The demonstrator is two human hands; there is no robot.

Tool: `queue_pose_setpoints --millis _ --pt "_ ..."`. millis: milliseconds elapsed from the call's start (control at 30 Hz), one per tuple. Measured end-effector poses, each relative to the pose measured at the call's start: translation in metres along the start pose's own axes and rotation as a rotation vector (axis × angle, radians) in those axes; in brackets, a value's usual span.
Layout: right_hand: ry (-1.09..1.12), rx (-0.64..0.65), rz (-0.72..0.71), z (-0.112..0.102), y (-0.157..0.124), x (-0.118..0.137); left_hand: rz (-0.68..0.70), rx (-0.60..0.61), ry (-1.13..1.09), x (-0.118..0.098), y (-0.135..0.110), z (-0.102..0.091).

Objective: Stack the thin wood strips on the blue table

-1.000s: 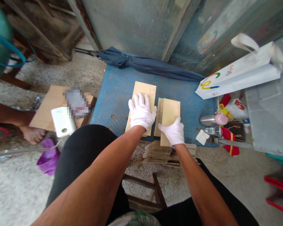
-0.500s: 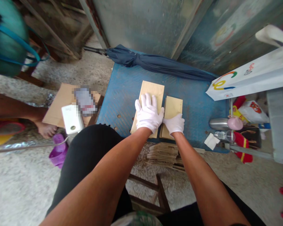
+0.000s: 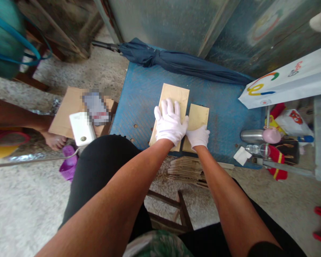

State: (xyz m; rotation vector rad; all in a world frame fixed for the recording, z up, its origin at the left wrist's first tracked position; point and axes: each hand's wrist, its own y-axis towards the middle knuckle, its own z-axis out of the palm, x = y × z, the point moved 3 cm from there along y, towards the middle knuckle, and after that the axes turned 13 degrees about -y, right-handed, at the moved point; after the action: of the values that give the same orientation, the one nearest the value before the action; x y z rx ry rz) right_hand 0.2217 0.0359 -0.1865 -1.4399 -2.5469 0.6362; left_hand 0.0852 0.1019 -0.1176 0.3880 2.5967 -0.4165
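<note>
A long pale wooden board (image 3: 176, 92) lies on the blue tabletop (image 3: 139, 107), with its far end pointing away from me. My left hand (image 3: 169, 123), in a white glove, rests flat on it with fingers spread. Just to its right is a shorter pale board (image 3: 198, 116); whether it is one piece or a stack is unclear. My right hand (image 3: 199, 137), also gloved in white, spans the near part of this board, thumb at its left side and fingers bent over its right edge. The two gloves nearly touch at the thumbs.
A folded navy umbrella (image 3: 182, 66) lies along the table's back edge. At right are a white paper bag (image 3: 291, 80), a steel flask (image 3: 250, 136) and a white tissue (image 3: 242, 156). Stacked wooden pieces (image 3: 186, 171) sit below the front edge. A cardboard box (image 3: 66, 110) and another person's foot (image 3: 55, 140) are left.
The camera view has shifted slightly, so the scene sits higher in the picture. Both hands keep their places on the boards.
</note>
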Motion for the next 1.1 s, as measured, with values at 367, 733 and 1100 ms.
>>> queue_pose_setpoints --millis 367,733,1100 --pt "0.187 -0.201 -0.072 -0.022 -0.039 -0.072 -0.006 0.007 -0.033 -0.002 0.001 0.001" --pt "0.2 0.015 -0.035 0.075 -0.182 -0.147 -0.023 0.021 -0.019 -0.003 0.001 0.0" --pt "0.07 -0.042 -0.005 0.116 -0.179 -0.129 0.034 -0.008 -0.118 -0.006 -0.004 -0.004"
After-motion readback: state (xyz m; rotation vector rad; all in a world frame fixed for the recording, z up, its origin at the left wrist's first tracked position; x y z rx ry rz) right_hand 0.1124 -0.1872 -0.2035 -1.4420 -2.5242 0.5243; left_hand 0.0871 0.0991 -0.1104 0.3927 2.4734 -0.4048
